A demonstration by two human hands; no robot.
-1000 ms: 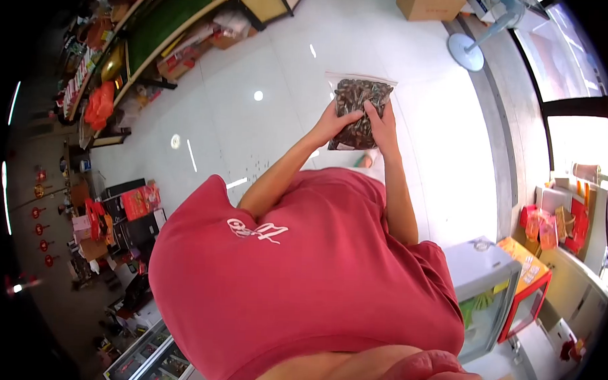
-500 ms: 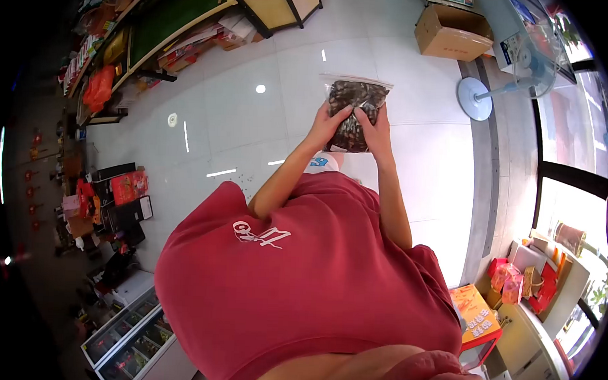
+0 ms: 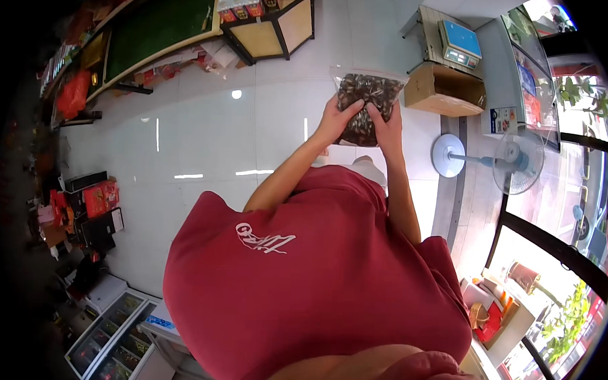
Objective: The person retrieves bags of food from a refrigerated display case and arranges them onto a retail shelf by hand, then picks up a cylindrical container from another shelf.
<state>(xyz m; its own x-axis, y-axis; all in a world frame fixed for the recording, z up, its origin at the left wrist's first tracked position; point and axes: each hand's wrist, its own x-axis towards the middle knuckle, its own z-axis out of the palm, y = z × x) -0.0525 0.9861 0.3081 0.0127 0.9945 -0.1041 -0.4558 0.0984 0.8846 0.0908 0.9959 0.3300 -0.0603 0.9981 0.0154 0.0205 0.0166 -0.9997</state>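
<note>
One bag [image 3: 368, 90] is held above glossy floor tiles [image 3: 266, 122].

The pale tiled floor [image 3: 273, 122] bears the standing fan [image 3: 510, 159]; beyond the fan, a table [image 3: 430, 28] carries a blue-topped scale [image 3: 462, 40].

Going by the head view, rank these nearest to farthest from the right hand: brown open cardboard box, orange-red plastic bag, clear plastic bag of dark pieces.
1. Clear plastic bag of dark pieces: held in the right hand.
2. Brown open cardboard box: just to the right.
3. Orange-red plastic bag: far left side.
</note>
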